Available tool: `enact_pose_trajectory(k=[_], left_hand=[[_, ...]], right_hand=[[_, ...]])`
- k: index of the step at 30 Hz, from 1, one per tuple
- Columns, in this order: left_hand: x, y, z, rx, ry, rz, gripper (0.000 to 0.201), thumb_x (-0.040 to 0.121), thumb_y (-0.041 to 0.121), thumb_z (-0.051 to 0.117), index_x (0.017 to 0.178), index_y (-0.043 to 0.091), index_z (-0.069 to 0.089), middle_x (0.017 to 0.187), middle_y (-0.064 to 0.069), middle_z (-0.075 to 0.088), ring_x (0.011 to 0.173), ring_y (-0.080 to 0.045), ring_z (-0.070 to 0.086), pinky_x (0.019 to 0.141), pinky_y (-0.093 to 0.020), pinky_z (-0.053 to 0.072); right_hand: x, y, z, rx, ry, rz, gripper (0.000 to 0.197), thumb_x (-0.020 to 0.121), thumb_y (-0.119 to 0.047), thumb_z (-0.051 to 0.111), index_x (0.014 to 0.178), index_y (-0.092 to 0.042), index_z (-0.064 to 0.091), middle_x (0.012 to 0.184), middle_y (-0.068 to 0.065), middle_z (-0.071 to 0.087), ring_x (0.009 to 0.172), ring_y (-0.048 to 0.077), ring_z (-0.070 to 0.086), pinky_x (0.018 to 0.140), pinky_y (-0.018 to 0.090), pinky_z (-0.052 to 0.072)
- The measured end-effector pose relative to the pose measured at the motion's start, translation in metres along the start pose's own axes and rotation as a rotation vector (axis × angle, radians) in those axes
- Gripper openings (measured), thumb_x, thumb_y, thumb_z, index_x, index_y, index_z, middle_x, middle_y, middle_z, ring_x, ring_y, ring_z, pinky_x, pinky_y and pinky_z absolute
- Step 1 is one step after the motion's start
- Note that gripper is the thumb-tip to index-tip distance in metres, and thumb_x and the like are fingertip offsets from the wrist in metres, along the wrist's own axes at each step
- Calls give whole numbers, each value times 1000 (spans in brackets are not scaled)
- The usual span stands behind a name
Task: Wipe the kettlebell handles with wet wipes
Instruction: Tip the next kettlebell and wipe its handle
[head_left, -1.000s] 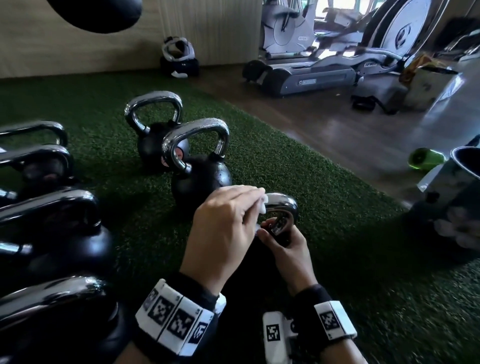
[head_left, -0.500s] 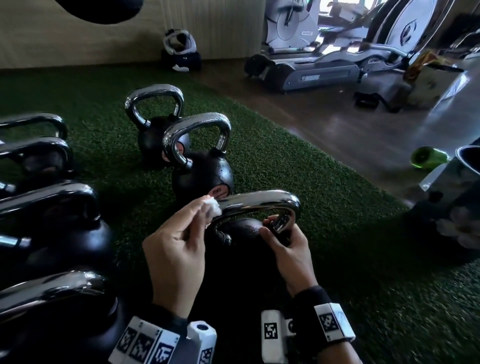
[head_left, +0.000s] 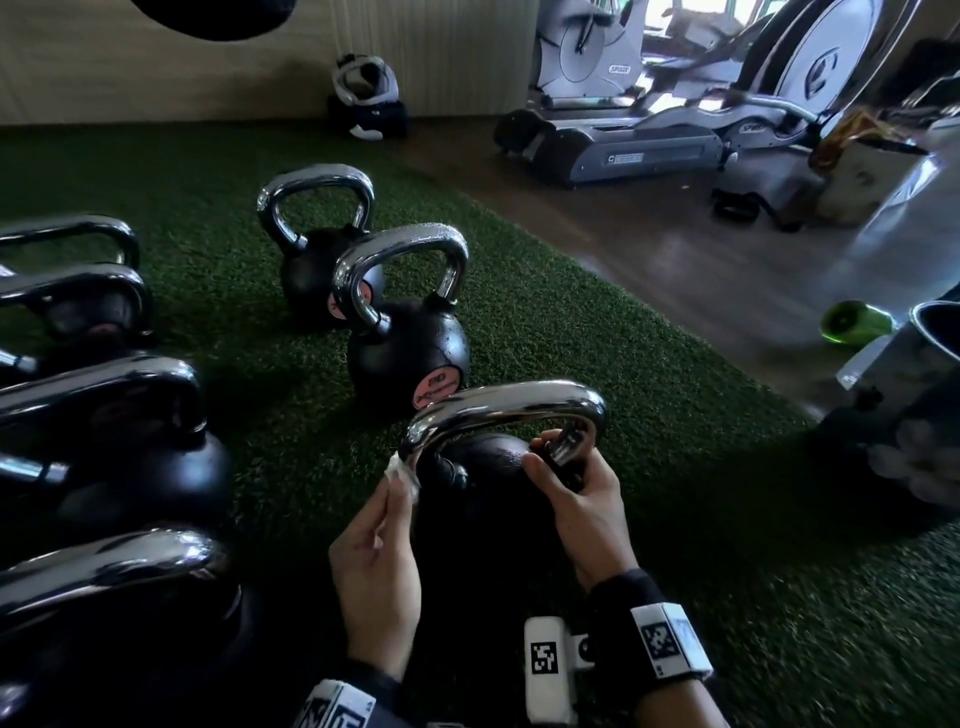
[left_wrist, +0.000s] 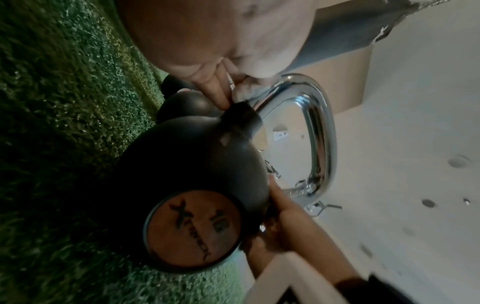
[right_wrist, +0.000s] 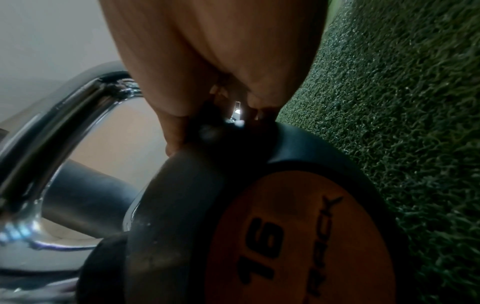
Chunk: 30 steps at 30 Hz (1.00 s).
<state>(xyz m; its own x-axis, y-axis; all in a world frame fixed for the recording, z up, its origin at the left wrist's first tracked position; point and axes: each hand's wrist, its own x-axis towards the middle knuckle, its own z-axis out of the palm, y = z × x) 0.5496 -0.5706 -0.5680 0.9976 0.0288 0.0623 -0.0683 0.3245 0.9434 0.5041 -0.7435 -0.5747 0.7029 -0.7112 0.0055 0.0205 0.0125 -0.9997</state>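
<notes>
A black kettlebell (head_left: 483, 499) with a chrome handle (head_left: 509, 402) stands on green turf right in front of me. My left hand (head_left: 384, 540) pinches a small white wet wipe (head_left: 400, 470) against the lower left leg of that handle. My right hand (head_left: 576, 483) grips the right leg of the handle, fingers curled round it. In the left wrist view the left fingers (left_wrist: 221, 90) press the wipe (left_wrist: 244, 90) to the chrome handle (left_wrist: 319, 131) above the black kettlebell (left_wrist: 192, 164). The right wrist view shows fingers (right_wrist: 197, 82) on the kettlebell (right_wrist: 233, 205) marked 16.
Two more kettlebells (head_left: 405, 332) (head_left: 317, 244) stand farther off on the turf (head_left: 571, 322). Several larger ones (head_left: 104, 415) line the left side. Exercise machines (head_left: 649, 124) stand on the wood floor beyond. A green bottle (head_left: 857, 319) lies at the right.
My left hand has slid the wipe from the right end of the handle's top, along it, down to the lower left leg. The right hand has kept its grip.
</notes>
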Motion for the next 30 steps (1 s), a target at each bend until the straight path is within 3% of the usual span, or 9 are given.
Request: enact_pose_trajectory(k=[5,10,12,15,19,21,23,26,30], left_hand=[[8,-5,1,72,-63,99,22,88,11,74,108,19,77,97,18,79,93,4,72,84,-8,52],[52,-11,23,212,-177,134,25,87,23,77,109,12,79,98,10,80,91,4,73,83,-12,54],[68,-14,42,226,-231,98,30,84,28,80,112,16,78,103,12,78,99,2,73,93,-16,54],[77,-13,66,328,-318,142,26,84,22,82,108,13,79,103,9,78,94,13,69,92,-9,51],[79,-4,77,326,-428,39,14,92,24,76,103,17,82,95,17,78,90,13,69,84,-7,51],[80,-1,74,280,-453,-7,12,97,23,70,97,22,82,94,14,79,95,8,71,86,-8,51],[79,-1,71,323,-458,22,11,96,21,71,101,21,81,93,16,79,95,8,71,85,-6,50],[79,-2,74,369,-427,36,17,88,15,80,104,10,81,92,13,77,83,14,70,76,-2,48],[82,5,83,373,-412,72,15,88,13,79,102,13,81,92,15,77,80,11,71,80,-9,54]], right_hand=[[-14,-2,-6,-57,54,-20,21,84,-20,86,103,-23,76,100,0,80,99,18,76,98,51,58],[-64,9,-20,-441,230,-248,28,80,-26,84,105,-32,73,95,-23,72,98,4,67,88,24,55],[-88,9,-17,-594,243,-389,35,72,-18,75,102,-34,71,100,-34,64,100,2,61,85,11,49],[-100,9,-12,-640,209,-522,54,63,-3,65,107,-33,74,108,-48,57,96,1,61,88,3,43],[-68,1,-7,-598,109,-495,37,80,-16,67,104,-43,67,105,-35,63,107,0,58,94,18,47],[-40,1,-3,-516,4,-337,40,83,-37,65,120,-52,60,134,-22,55,129,1,48,107,10,35],[-14,5,3,-475,-113,-153,68,73,-58,57,139,-44,53,151,-13,45,142,1,38,115,9,27],[4,12,9,-441,-98,-103,79,64,-60,56,135,-25,66,135,-8,64,127,5,58,110,24,45],[0,18,11,-367,-22,-141,66,66,-56,60,125,-26,71,121,-12,70,112,1,64,101,29,52]])
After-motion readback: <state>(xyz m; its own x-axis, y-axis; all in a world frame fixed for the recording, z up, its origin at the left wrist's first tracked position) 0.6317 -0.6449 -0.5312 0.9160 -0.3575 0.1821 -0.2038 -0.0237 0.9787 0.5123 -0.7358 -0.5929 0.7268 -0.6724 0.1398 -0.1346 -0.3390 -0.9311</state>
